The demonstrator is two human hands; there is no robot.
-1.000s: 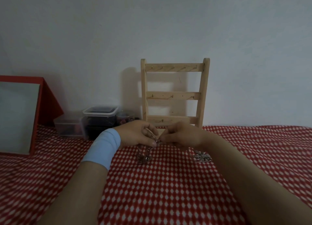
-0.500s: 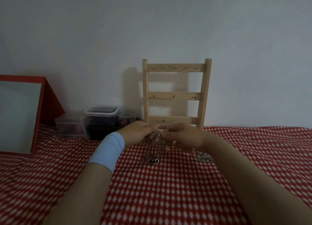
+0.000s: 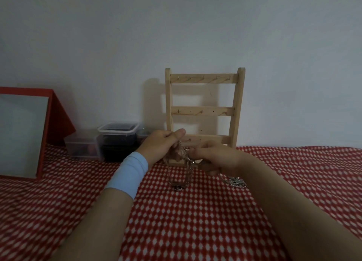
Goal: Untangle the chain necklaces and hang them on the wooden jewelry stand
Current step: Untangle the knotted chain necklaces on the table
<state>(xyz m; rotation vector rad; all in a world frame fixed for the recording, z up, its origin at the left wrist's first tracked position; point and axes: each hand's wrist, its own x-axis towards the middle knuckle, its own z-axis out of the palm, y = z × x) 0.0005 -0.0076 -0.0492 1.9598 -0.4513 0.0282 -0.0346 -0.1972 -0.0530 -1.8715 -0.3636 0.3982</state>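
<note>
A wooden jewelry stand (image 3: 204,78) with three peg rails leans against the wall; nothing hangs on it. Just in front of its bottom rail, my left hand (image 3: 162,145), with a light blue wristband, pinches the top of a silver chain necklace tangle (image 3: 185,162). My right hand (image 3: 213,156) pinches the same tangle slightly lower and to the right. Loops of chain hang down to the cloth, ending in a small pendant (image 3: 177,188). Another silver necklace piece (image 3: 236,182) lies on the cloth beside my right wrist.
The red-and-white patterned cloth (image 3: 195,221) covers the surface. Clear plastic boxes (image 3: 117,139) stand left of the stand by the wall. A red-framed mirror (image 3: 23,131) leans at the far left.
My left hand has risen and drawn the chain upward, so the loops hang longer. My right hand stays low, still pinching the tangle.
</note>
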